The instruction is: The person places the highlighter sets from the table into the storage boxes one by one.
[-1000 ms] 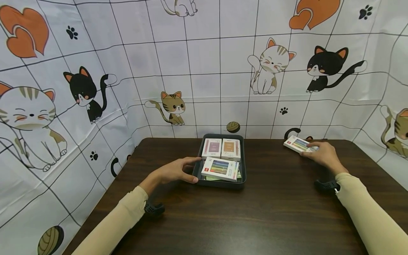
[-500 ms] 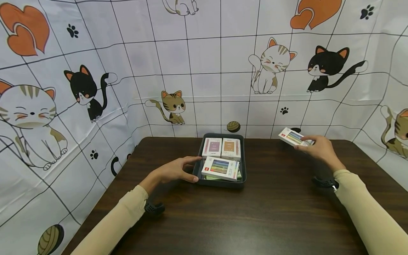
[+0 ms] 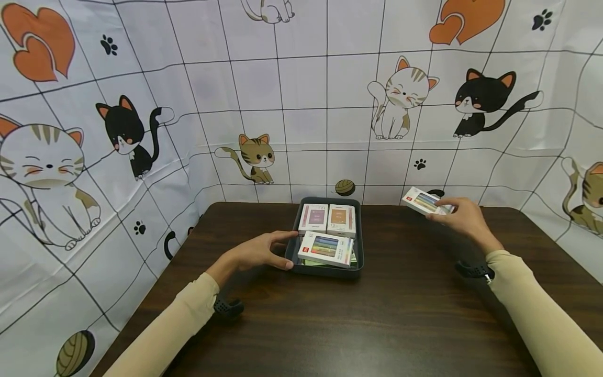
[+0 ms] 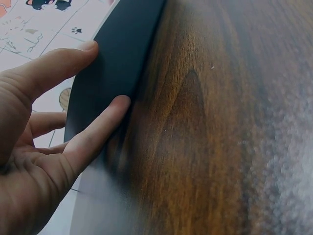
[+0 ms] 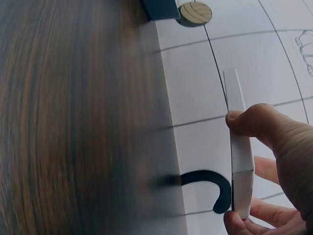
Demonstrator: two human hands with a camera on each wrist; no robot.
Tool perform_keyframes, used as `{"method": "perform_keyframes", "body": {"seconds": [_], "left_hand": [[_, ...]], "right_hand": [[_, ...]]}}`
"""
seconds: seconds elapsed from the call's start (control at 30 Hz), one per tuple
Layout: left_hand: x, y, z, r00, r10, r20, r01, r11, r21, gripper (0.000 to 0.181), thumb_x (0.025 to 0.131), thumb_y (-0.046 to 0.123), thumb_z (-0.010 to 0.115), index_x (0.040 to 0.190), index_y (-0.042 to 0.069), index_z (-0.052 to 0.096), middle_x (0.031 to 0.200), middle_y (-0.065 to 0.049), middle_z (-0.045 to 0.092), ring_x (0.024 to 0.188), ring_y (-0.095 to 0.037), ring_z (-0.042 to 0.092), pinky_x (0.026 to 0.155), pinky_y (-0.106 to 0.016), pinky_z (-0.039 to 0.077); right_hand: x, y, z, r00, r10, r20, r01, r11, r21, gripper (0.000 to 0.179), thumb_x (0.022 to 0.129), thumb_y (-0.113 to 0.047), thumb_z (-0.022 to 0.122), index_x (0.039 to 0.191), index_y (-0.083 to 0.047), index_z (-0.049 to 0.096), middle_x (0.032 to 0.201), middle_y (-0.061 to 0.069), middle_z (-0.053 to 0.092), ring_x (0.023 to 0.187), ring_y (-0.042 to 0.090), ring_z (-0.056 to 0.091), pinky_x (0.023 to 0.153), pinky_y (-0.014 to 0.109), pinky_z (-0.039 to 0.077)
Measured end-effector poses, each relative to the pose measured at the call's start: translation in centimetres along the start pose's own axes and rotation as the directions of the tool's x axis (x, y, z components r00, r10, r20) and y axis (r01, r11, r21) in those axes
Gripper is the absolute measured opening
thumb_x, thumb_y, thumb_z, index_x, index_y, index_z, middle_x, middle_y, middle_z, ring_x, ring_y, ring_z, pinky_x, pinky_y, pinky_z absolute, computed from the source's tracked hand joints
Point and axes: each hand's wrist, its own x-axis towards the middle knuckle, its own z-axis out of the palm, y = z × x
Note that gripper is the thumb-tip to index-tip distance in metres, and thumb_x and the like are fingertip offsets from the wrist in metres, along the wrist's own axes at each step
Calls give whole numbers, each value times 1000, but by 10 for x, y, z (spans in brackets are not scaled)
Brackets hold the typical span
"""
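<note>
My right hand (image 3: 464,219) pinches a flat white box (image 3: 424,201) with a strip of coloured sticks on its front, over the back right of the table. In the right wrist view the box (image 5: 240,152) is edge-on, with the thumb on its near edge and other fingers behind it. My left hand (image 3: 261,251) touches the left side of a dark tray (image 3: 359,246), its fingertips resting on the outer wall (image 4: 117,54). Inside the tray lie a box with a purple panel (image 3: 313,218), one with an orange panel (image 3: 341,220), and another coloured-stick box (image 3: 326,249) on something green.
The dark wooden table (image 3: 367,319) has its far edge against a white cloth backdrop (image 3: 301,125) printed with cats, hearts and paws. The backdrop also hangs along both sides. A dark band with a holder (image 3: 473,269) sits at the right wrist.
My right hand has lifted the white box from the back right and carried it left, toward the tray. The left hand and the tray stay where they were.
</note>
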Motion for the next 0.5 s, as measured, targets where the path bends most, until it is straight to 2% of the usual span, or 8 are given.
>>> {"method": "perform_keyframes", "body": {"seconds": [0.27,0.5], "left_hand": [[0,1,0,1000,-17,-10,17,1000,-2,97,81,32,90,161,27,34,165,-7,22,145,-40,30,110,-59,34],[2,0,0,1000,-26,6,26,998,-65,108,81,29,90,164,23,22,163,-10,26,145,-37,33,109,-57,36]], "right_hand": [[3,-30,8,998,-65,10,65,997,44,55,83,-38,86,121,0,72,108,25,62,85,33,53,64,40,43],[5,-62,22,992,-95,80,86,990,109,56,87,-37,83,127,0,70,132,28,51,95,37,56,73,44,48]]}}
